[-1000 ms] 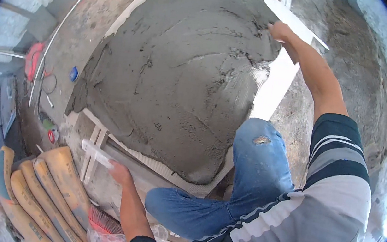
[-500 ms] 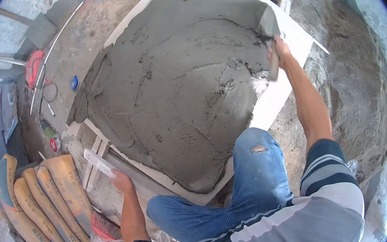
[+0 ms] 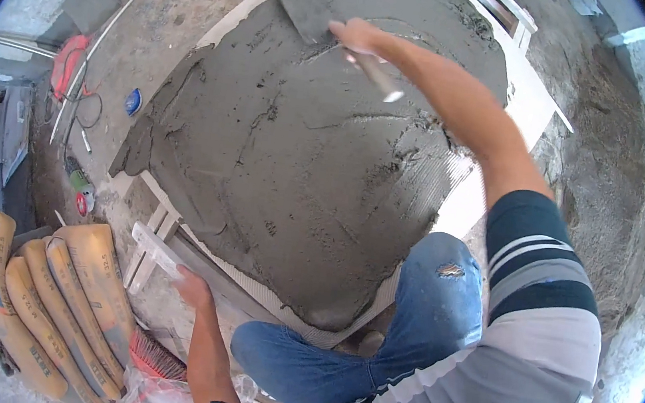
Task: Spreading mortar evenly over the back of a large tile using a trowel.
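Observation:
My right hand (image 3: 358, 38) is wrapped round the pale handle of a trowel (image 3: 301, 10). The grey-smeared blade lies on wet grey mortar (image 3: 302, 167), near its far left edge. The mortar covers most of a large white board (image 3: 462, 211) in a thick layer with ridges and small pits. At the lower left, my left hand (image 3: 193, 288) is closed at the near end of a flat whitish bar (image 3: 158, 250), beside the board's near edge; part of the grip is hidden.
Several tan cement bags (image 3: 76, 308) lie at the lower left, next to a red-bristled brush (image 3: 157, 354). A green power tool (image 3: 79, 184), a blue round object (image 3: 133, 102) and a red object with a cord (image 3: 69, 66) are on the left floor. My bent knee (image 3: 441, 281) adjoins the board's near edge.
My right hand has swept the trowel left across the far part of the mortar, from the right edge. My left hand keeps its place by the bar. The view has shifted slightly.

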`<state>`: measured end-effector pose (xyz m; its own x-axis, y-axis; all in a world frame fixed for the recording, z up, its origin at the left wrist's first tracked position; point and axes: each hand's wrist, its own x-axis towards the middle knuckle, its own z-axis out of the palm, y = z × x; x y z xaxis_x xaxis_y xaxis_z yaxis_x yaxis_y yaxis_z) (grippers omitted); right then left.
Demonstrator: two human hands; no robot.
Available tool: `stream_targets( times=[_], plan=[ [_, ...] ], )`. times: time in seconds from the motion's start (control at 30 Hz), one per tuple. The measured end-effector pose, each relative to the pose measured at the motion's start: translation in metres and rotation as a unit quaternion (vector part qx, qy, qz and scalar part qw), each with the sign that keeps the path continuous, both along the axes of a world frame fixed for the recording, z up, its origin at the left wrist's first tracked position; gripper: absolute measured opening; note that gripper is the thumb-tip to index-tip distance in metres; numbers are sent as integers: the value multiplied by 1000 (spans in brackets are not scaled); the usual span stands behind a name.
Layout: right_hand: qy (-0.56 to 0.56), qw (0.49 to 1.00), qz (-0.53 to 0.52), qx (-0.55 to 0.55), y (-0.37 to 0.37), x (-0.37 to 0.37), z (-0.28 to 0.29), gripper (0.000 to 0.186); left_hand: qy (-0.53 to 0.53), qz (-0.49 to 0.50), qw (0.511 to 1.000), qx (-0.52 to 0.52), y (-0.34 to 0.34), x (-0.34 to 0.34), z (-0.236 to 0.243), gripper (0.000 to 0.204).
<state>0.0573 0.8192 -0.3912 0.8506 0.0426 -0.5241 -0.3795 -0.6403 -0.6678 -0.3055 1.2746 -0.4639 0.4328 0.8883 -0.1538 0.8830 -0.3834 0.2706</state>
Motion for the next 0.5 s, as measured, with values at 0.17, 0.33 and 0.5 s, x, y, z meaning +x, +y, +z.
stream_targets(
  times=[0.17,0.33,0.5],
  plan=[
    [-156,886,237,-366,-55,30,30,49,-19,-1,1000,25,17,-6,10,73],
    [-150,898,64,-409,-191,111,-18,52,-10,3,1000,17,-5,3,-20,72],
    [-11,987,-163,6,-101,60,-8,46,41,44,998,13,5,2,6,74]
  ],
)
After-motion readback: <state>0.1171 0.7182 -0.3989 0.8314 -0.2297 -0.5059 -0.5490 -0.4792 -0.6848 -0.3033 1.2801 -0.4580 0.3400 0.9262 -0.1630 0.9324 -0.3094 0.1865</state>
